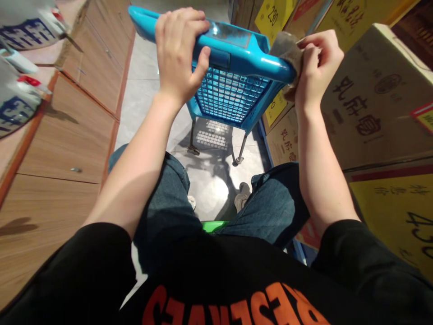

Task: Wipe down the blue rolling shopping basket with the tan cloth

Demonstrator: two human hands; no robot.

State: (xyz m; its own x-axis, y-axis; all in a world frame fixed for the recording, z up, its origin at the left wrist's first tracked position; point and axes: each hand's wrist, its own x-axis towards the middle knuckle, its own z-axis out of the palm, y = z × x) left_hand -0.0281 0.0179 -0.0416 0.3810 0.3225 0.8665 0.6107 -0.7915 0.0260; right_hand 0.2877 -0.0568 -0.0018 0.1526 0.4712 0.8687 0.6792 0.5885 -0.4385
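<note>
A blue plastic shopping cart (233, 97) with a grid basket stands in front of me. My left hand (181, 56) is closed over the left part of its handle (248, 61), the thumb lying on the near side. In my right hand (320, 67) is a bunched grey-brown cloth (289, 52), pinched between bent fingers and thumb. The cloth touches the rounded right end of the handle and wraps partly around it. Part of the cloth is hidden behind my fingers.
Wooden cabinets (67, 126) run along the left, with white jugs (29, 27) on top. Stacked cardboard boxes (379, 104) and yellow price signs (402, 221) line the right. Grey floor (213, 189) lies below, and a green edge (214, 225) shows between my legs.
</note>
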